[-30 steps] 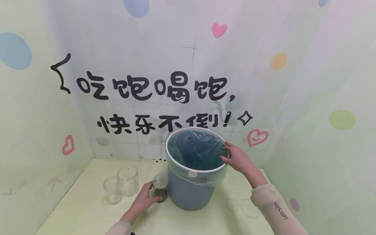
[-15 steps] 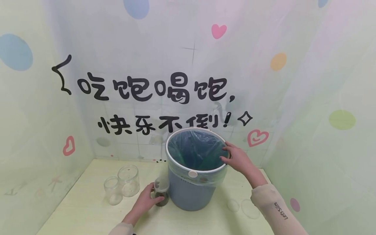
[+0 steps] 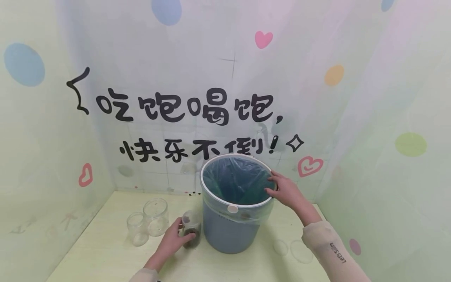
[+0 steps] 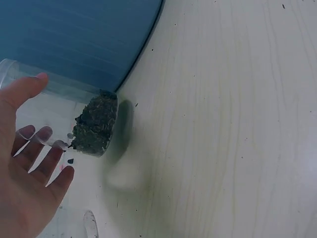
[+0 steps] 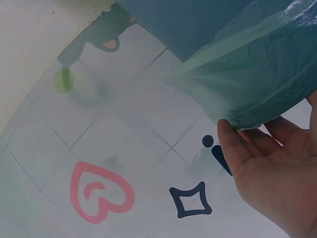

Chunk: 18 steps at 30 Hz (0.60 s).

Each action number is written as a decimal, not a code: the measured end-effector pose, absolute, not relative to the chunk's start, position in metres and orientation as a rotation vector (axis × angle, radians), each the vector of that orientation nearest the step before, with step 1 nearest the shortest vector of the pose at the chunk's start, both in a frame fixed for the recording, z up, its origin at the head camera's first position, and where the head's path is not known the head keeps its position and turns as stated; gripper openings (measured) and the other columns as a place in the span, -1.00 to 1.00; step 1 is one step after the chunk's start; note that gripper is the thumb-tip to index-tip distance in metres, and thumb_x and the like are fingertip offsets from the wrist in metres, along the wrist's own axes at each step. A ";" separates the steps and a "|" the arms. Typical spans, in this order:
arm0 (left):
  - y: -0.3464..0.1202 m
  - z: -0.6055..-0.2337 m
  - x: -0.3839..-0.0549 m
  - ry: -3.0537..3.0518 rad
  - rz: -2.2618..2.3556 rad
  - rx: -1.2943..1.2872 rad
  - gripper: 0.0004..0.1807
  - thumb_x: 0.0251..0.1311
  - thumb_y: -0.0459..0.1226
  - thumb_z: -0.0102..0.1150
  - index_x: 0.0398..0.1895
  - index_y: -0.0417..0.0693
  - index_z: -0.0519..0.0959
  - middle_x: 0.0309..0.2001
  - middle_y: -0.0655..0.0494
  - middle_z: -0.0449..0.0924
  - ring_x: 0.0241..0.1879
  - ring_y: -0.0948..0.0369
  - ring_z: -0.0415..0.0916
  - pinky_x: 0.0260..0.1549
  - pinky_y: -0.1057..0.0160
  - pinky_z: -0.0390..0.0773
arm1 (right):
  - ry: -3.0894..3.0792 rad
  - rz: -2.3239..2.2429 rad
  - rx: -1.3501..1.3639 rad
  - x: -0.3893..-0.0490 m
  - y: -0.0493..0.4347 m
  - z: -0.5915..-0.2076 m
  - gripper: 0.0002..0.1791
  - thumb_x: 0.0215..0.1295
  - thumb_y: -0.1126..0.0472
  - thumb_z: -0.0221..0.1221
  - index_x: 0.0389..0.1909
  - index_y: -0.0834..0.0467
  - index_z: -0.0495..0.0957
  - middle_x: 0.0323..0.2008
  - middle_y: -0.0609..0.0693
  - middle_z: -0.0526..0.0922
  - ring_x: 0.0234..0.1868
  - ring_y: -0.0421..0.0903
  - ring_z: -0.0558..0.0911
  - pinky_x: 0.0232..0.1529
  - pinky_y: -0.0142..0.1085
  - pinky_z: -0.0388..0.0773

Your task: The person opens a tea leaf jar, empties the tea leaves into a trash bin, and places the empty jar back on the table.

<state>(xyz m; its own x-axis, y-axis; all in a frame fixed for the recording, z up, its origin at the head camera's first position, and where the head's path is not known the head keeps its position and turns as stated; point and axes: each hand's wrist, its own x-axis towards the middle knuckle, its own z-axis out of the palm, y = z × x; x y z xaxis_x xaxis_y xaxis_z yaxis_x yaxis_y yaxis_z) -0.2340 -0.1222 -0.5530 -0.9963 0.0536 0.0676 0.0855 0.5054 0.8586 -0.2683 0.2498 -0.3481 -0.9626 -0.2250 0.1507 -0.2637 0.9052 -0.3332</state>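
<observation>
My left hand (image 3: 172, 239) holds a clear jar (image 3: 191, 219) between thumb and fingers, just left of the bin. Dark, crumbly dried leaves (image 4: 95, 125) lie in the bottom of that jar in the left wrist view. Whether its base touches the table cannot be told. A blue-grey trash bin (image 3: 229, 233) with a white rim stands upright, lined with a thin translucent bag (image 3: 230, 178). At the bin's right side, my right hand (image 3: 287, 192) grips the rim; in the right wrist view, its fingers (image 5: 235, 144) lie against the overhanging bag.
Two clear open jars, a small one (image 3: 137, 231) and a larger one (image 3: 156, 219), stand at the left on the pale table (image 3: 218, 268). Two pale rings (image 3: 280, 247) lie right of the bin. Printed cloth walls (image 3: 190, 58) enclose the table at the back and both sides.
The left hand and its jar have shifted slightly, first toward the person, then a little left, away from the bin. The right hand has stayed on the rim.
</observation>
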 end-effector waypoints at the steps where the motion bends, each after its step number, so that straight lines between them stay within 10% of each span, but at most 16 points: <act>1: -0.123 -0.551 -0.234 -2.688 -1.552 -0.123 -0.24 0.10 -0.16 0.44 0.31 -0.29 0.35 0.27 -0.29 0.48 0.25 -0.25 0.45 0.23 -0.22 0.46 | -2.961 0.539 0.383 -0.268 0.250 -0.348 -0.49 0.31 0.13 0.26 0.18 0.36 0.54 0.42 0.35 0.31 0.36 0.33 0.42 0.32 0.15 0.42; 18: -0.139 -0.492 -0.241 -2.547 -1.631 -0.206 -0.25 0.21 -0.20 0.36 0.38 -0.26 0.24 0.34 -0.27 0.35 0.36 -0.22 0.33 0.38 -0.14 0.34 | -2.946 0.605 0.479 -0.267 0.251 -0.343 -0.52 0.37 0.12 0.21 0.16 0.38 0.54 0.42 0.41 0.28 0.38 0.36 0.36 0.35 0.18 0.36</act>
